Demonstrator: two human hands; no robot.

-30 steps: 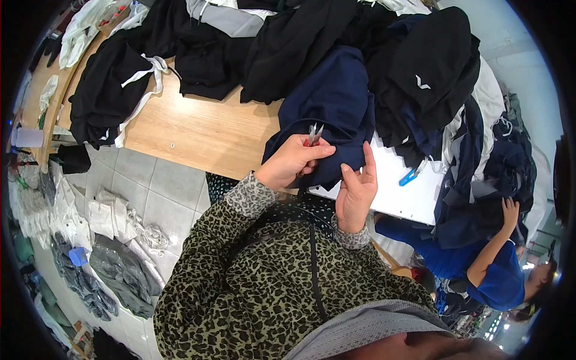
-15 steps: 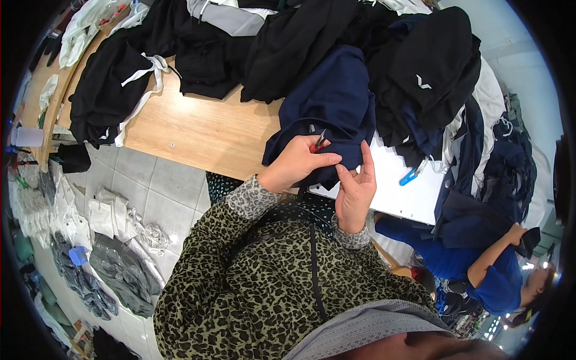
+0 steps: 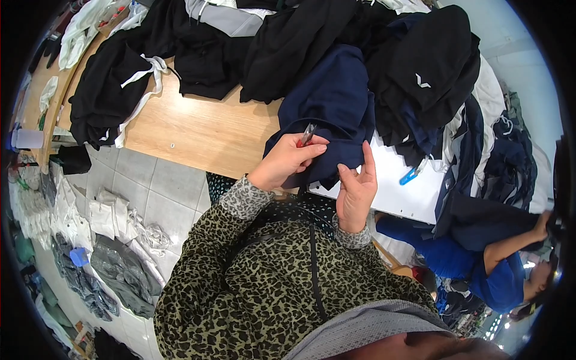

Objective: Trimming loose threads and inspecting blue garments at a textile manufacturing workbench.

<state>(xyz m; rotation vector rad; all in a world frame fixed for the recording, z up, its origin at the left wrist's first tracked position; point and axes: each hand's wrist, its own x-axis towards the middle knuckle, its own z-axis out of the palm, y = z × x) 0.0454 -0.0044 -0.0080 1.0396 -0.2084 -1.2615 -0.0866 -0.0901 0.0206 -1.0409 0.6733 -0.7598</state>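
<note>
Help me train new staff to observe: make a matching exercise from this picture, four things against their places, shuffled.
Things
1. red-handled snips
2. blue-handled tool
3. navy garment
4. grey garment

Places
A. on the white tabletop
B. beside both the left hand and the right hand
C. at the top of the view
D. held in the left hand

Pairs: 1-D, 2-A, 3-B, 4-C

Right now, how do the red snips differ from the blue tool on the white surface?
The left hand has the red snips in its grip; the blue tool lies untouched on the white surface. The snips show red and metal; the tool's body is blue. The hand partly covers the snips; nothing covers the tool. Both look like hand tools.
</note>
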